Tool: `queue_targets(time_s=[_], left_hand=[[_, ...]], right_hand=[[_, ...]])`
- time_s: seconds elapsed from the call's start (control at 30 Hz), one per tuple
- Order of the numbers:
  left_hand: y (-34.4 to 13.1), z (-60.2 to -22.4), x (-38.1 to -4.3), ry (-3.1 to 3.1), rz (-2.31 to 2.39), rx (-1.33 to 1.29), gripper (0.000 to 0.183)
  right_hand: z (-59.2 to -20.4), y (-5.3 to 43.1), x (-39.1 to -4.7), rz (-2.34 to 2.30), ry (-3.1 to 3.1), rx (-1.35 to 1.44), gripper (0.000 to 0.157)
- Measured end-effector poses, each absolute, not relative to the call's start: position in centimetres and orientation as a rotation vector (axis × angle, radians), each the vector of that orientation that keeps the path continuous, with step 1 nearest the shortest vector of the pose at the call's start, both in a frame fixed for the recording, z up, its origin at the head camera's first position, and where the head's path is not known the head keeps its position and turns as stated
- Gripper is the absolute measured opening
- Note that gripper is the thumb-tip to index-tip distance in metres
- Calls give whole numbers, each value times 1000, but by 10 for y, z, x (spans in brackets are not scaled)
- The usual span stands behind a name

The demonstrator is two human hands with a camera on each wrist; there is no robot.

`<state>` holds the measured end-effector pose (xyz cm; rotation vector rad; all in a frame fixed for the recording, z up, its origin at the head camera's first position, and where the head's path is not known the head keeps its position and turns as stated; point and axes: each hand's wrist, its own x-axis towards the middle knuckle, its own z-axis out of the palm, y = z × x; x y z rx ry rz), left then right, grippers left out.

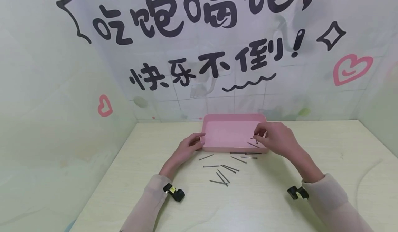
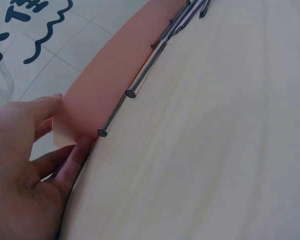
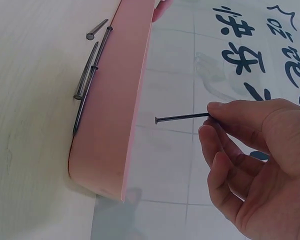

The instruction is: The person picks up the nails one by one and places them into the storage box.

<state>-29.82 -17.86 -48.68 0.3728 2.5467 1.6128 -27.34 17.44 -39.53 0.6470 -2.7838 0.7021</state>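
Left hand (image 1: 188, 146): tray's left end gripped between thumb and fingers.
Loose nails (image 1: 211, 166): scattered on table (image 1: 329, 145), near side of tray, between hands; some laid left-right along near wall.
Pink tray (image 1: 227, 133): set far of loose nails.
Held nail (image 3: 182, 118): poised over tray's right part, head pointed down, away from fingers.
Right hand (image 1: 276, 138): thumb and index closed on nail's headless end.

Pink tray (image 1: 228, 131) mid-frame, dark grey nails (image 1: 211, 166) just below, pale wood-grained table (image 1: 264, 197) across the bottom! Black lettering (image 1: 215, 69) tops a whitish, faintly gridded backdrop (image 1: 186, 105), pink heart (image 1: 349, 73) upper right, beige sleeves (image 1: 326, 194) low
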Motion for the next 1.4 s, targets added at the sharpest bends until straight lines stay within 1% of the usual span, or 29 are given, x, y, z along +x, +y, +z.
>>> queue_targets(time_s=[0.23, 1.03, 1.3, 1.4], left_hand=[[-178, -486, -297, 2534, 1628, 376, 50], [-177, -486, -301, 2552, 1611, 358, 44], [-179, -487, -301, 2542, 1614, 347, 45], [-180, -488, -301, 2544, 1608, 338, 45]], right_hand=[[-397, 174, -274, 712, -2779, 644, 4], [-396, 174, -273, 691, -2768, 642, 4], [-397, 173, -273, 685, -2733, 658, 10], [-397, 172, -273, 691, -2730, 659, 10]])
